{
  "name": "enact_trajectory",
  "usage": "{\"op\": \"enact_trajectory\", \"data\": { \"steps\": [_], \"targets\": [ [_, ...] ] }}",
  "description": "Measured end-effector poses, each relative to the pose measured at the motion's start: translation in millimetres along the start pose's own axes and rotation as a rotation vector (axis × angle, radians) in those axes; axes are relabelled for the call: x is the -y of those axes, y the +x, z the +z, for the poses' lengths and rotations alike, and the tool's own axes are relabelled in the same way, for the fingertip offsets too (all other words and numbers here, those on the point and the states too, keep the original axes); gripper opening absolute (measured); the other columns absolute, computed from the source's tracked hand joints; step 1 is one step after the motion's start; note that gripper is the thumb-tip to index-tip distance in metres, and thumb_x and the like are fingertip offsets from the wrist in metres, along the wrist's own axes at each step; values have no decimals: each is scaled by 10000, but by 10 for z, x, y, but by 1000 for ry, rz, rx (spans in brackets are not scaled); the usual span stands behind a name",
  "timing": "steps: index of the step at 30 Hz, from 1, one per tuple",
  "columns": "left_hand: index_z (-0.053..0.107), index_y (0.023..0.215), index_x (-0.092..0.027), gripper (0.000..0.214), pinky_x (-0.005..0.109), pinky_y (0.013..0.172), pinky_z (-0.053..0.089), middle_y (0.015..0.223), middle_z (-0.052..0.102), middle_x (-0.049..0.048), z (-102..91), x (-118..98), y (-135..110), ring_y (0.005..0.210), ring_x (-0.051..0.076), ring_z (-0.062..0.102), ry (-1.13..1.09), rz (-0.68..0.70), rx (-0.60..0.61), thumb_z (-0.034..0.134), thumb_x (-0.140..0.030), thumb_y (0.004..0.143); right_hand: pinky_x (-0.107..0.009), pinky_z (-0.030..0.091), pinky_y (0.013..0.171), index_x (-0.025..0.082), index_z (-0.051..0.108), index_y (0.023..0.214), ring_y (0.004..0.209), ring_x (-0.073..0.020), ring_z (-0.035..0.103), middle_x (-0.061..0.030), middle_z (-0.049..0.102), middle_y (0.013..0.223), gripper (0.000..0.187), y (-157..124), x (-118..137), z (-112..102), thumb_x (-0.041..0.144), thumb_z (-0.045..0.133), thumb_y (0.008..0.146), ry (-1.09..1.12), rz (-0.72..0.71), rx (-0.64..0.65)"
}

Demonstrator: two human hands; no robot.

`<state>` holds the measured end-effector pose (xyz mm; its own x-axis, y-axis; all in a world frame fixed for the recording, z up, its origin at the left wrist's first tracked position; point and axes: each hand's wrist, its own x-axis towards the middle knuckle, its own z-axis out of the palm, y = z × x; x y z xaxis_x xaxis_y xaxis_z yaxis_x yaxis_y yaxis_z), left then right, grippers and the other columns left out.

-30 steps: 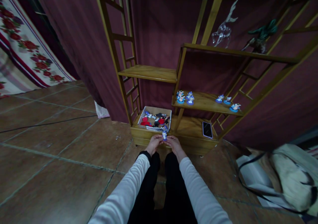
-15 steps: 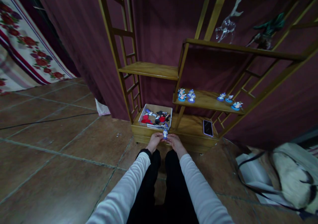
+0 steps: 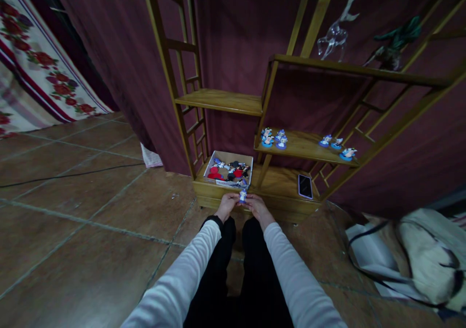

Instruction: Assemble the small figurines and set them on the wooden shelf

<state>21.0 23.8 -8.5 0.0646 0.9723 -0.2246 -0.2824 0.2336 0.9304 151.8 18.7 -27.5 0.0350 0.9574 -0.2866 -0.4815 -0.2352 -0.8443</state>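
Note:
A small purple-and-white figurine [image 3: 242,195] is held upright between my two hands, just in front of the shelf unit's lower edge. My left hand [image 3: 227,205] pinches it from the left, and my right hand [image 3: 257,205] has its fingers closed on it from the right. Right behind them stands an open cardboard box [image 3: 210,176] with several loose figurines in red, black, white and purple. On the middle shelf [image 3: 304,146], similar figurines stand in two groups: purple and blue ones [image 3: 281,142] at the left end, others [image 3: 348,154] at the right.
A phone [image 3: 305,186] lies on the bottom shelf, right of the box. A clear glass deer [image 3: 335,39] and a dark green ornament [image 3: 396,44] stand on the upper shelf. A pale bag [image 3: 424,255] sits on the floor at right; a black cable [image 3: 73,173] crosses the tiles at left.
The figurine tilts slightly between my fingers, its top shifting a little to the right and up. Both hands keep nearly the same place, and the view shifts slightly.

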Motion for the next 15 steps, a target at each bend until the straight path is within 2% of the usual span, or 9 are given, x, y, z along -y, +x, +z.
{"op": "enact_trajectory", "data": {
  "steps": [8, 15],
  "targets": [
    [645, 637, -121, 134, 215, 558, 440, 612, 631, 36, -18, 17, 9, 541, 94, 565, -101, -22, 33, 734, -158, 544, -307, 512, 718, 174, 634, 719, 682, -151, 638, 7, 661, 697, 255, -75, 42, 50, 192, 759, 498, 4, -37, 71],
    [653, 653, -123, 187, 226, 564, 454, 617, 639, 40, -36, 25, 1, 544, 100, 572, -100, -33, 35, 767, -167, 512, -301, 516, 708, 183, 618, 686, 666, -150, 633, 23, 648, 647, 265, -95, 66, 70, 176, 766, 467, -17, -9, 35]
  ]
}}
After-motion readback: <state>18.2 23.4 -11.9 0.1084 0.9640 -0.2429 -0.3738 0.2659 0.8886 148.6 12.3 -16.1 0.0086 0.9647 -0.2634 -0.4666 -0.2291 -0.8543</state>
